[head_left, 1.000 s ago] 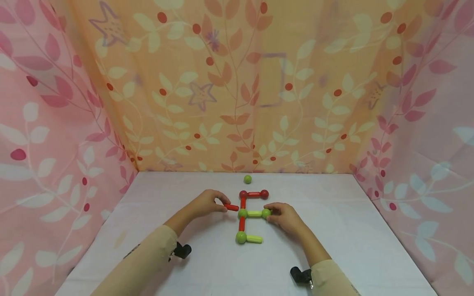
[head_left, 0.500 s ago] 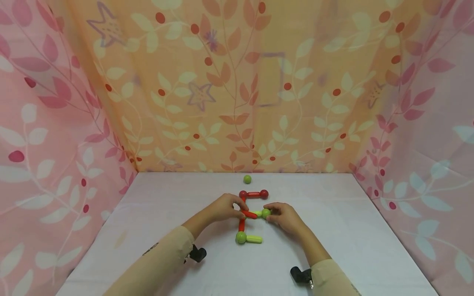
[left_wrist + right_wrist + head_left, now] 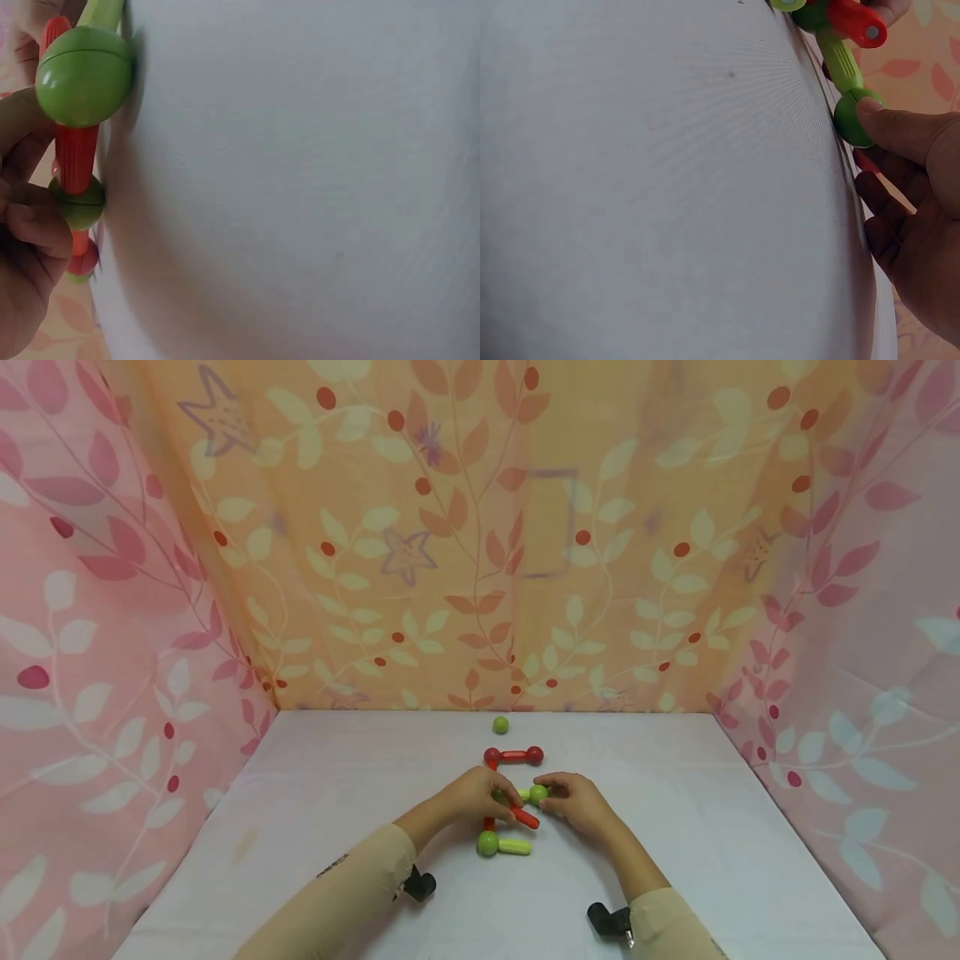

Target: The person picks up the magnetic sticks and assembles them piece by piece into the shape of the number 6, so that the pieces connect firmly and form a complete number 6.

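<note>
In the head view my left hand [image 3: 476, 795] pinches a red magnetic stick [image 3: 526, 817], which slants over the cloth, its free end toward the lower right. A metal tip shows on that red stick [image 3: 859, 24] in the right wrist view. My right hand [image 3: 581, 802] pinches a green ball [image 3: 538, 794] at the end of a yellow-green stick [image 3: 841, 64]. These belong to an E-like figure of sticks and balls, whose middle junction is mostly behind my left hand. The near corner has a green ball [image 3: 487, 843] with a yellow-green stick [image 3: 515, 847] pointing right.
At the figure's far end a red stick [image 3: 513, 757] joins two red balls, the right one [image 3: 535, 756] being its tip. A loose green ball [image 3: 500, 725] lies behind it. White cloth [image 3: 337, 760] covers the table; patterned curtains [image 3: 465, 527] enclose three sides.
My left hand has moved right and nearer over the figure's middle, carrying the red stick, which now tilts more downward. My right hand stays at the green ball.
</note>
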A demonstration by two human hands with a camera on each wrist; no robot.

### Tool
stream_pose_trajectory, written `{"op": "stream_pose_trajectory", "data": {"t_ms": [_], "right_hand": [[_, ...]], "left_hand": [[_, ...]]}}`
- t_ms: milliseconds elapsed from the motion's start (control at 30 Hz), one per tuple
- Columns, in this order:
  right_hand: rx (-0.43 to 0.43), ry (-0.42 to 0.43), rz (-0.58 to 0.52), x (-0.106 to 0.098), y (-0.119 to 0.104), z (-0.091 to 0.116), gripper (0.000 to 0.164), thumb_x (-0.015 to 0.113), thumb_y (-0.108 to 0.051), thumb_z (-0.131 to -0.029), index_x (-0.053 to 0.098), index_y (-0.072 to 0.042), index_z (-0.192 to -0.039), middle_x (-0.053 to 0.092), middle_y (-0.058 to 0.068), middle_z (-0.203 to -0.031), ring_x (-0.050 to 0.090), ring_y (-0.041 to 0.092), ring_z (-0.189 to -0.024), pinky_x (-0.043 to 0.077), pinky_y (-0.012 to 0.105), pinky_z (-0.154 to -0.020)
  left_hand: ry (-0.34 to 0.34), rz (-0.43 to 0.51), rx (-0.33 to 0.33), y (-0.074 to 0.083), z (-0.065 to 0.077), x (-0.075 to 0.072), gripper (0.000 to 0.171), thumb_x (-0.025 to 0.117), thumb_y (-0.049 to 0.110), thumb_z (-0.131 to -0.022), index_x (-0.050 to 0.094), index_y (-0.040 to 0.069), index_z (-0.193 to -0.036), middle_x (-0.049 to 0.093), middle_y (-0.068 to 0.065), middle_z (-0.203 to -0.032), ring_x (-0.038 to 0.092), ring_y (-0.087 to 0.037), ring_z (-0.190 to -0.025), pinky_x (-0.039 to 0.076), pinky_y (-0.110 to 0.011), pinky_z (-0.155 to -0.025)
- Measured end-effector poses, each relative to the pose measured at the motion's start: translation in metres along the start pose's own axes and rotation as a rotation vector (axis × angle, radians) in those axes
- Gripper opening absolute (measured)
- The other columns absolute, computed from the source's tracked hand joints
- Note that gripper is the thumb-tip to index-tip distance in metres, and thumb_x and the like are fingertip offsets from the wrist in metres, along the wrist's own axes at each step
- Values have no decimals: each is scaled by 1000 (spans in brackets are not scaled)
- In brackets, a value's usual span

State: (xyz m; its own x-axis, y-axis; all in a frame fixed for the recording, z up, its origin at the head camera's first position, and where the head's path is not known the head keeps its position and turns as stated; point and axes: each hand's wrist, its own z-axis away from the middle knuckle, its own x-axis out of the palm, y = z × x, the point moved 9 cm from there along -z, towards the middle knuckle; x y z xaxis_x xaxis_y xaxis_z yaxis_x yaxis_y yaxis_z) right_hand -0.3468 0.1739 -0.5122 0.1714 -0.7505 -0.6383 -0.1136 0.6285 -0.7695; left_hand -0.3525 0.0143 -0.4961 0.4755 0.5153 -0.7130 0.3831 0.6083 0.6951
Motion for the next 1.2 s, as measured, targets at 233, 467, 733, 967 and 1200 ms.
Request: {"op": "stream_pose_trajectory", "data": {"t_ms": [233, 467, 733, 967, 1200], "right_hand": [[-14, 2, -25, -1, -1, 0, 37, 73, -23, -78, 64, -26, -113, 61, -10, -105, 53, 14, -97, 42, 41, -88], [-7, 3, -35, 0, 0, 1, 38, 73, -23, -77, 64, -26, -114, 61, -11, -105, 53, 13, -97, 41, 40, -89], [6, 0, -69, 1, 0, 2, 37, 72, -21, -78, 64, -24, -114, 60, -11, -107, 53, 14, -99, 41, 41, -90], [13, -1, -59, 1, 1, 2, 37, 72, -23, -78, 63, -26, -115, 60, -11, -106, 53, 13, -99, 41, 42, -91], [13, -10, -61, 1, 3, 0, 38, 72, -26, -78, 63, -27, -115, 60, -12, -107, 53, 13, -100, 41, 42, -92]], "left_hand": [[-24, -69, -20, -3, -1, 10, 17, 79, 33, -68, 69, 40, -80, 62, 21, -80, 54, -7, -75, 43, -27, -63], [-19, -122, 9, -3, 1, 12, 17, 79, 34, -68, 69, 38, -80, 62, 22, -74, 54, -5, -73, 42, -26, -66], [4, -157, 48, -3, 1, 12, 18, 78, 36, -68, 69, 39, -83, 61, 25, -76, 54, -1, -75, 42, -27, -73], [14, -132, 58, -4, 2, 12, 20, 78, 36, -69, 69, 38, -87, 62, 24, -81, 54, 2, -78, 43, -27, -77], [6, -58, 44, -4, 5, 8, 21, 77, 31, -71, 71, 31, -91, 64, 20, -83, 57, 0, -77, 46, -22, -69]]}}
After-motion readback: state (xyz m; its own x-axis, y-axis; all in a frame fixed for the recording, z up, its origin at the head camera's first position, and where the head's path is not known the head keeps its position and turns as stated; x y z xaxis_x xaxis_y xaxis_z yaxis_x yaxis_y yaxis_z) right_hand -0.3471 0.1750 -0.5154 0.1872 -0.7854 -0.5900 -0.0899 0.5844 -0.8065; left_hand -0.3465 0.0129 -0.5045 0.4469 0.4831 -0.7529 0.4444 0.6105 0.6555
